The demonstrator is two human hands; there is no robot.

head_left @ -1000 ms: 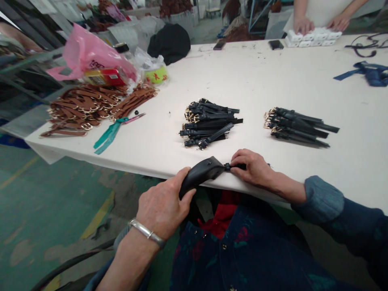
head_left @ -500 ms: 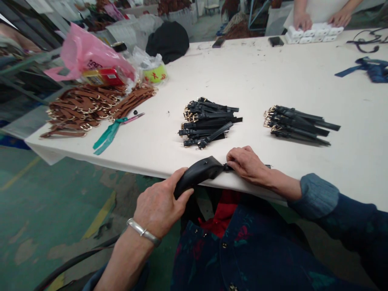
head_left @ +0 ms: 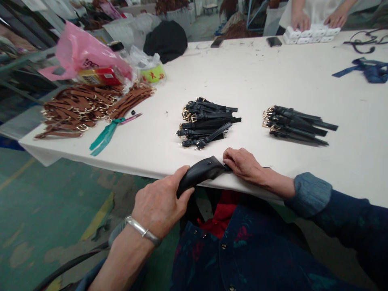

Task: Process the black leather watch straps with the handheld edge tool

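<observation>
A black leather watch strap [head_left: 201, 169] curves over the front edge of the white table [head_left: 257, 72], its wide part arched upward. My left hand [head_left: 159, 204], with a silver bangle at the wrist, grips the strap's lower end below the edge. My right hand [head_left: 244, 165] presses down on the table, its fingers on the narrow part of the strap, which they mostly hide. A pile of black straps with gold buckles [head_left: 206, 125] lies just beyond my hands, and a second black pile [head_left: 294, 125] lies to the right.
Brown straps with gold buckles [head_left: 81, 109], a teal ribbon [head_left: 104, 137] and a pink-handled tool [head_left: 131, 119] lie at the left. A pink plastic bag [head_left: 85, 52] stands behind them. Across the table, a co-worker's hands [head_left: 315, 18] rest on white packets [head_left: 309, 35].
My right hand has slid left along the strap, closer to my left hand. The strap stays bent over the table edge, and the view has shifted slightly.
</observation>
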